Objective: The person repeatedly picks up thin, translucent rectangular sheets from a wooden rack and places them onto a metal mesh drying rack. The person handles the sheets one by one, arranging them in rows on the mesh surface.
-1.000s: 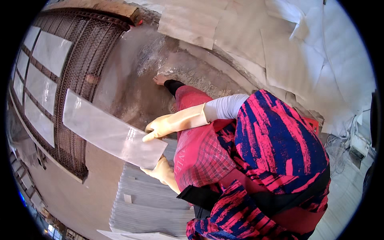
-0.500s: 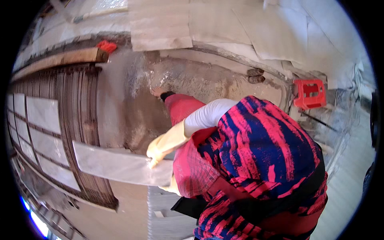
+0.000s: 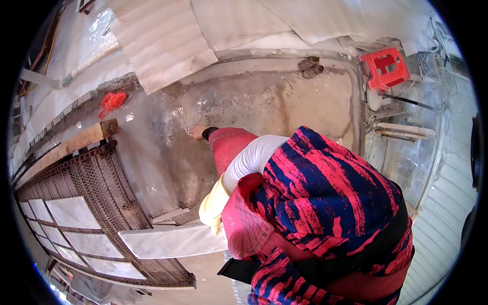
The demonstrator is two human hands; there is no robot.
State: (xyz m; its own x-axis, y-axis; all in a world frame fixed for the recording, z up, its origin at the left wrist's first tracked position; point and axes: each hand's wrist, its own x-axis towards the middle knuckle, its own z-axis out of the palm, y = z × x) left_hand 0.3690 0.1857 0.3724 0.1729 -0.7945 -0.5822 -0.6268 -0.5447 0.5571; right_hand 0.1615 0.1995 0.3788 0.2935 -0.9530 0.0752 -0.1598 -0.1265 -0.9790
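A long, pale stone-like slab (image 3: pixel 168 242) reaches left from beside my knee, its far end over a brown metal mesh belt (image 3: pixel 114 183). My right hand (image 3: pixel 213 207), in a cream-yellow glove with a white sleeve above it, is closed on the slab's upper edge near its right end. My left hand is hidden behind my clothing and the slab. Several pale rectangular tiles (image 3: pixel 73 212) lie in rows on the mesh, with narrow gaps between them.
A wooden beam (image 3: pixel 71 145) borders the mesh belt, and a red plastic bag (image 3: pixel 112 103) lies beyond it. My bare foot (image 3: pixel 196 132) rests on wet floor. Toward the back right are dark shoes (image 3: pixel 311 68) and a red plastic stool (image 3: pixel 385 69).
My view has turned, so the belt and slab sit lower in the picture. The second glove, visible before under the slab's right end, is now out of sight. The right hand keeps its hold.
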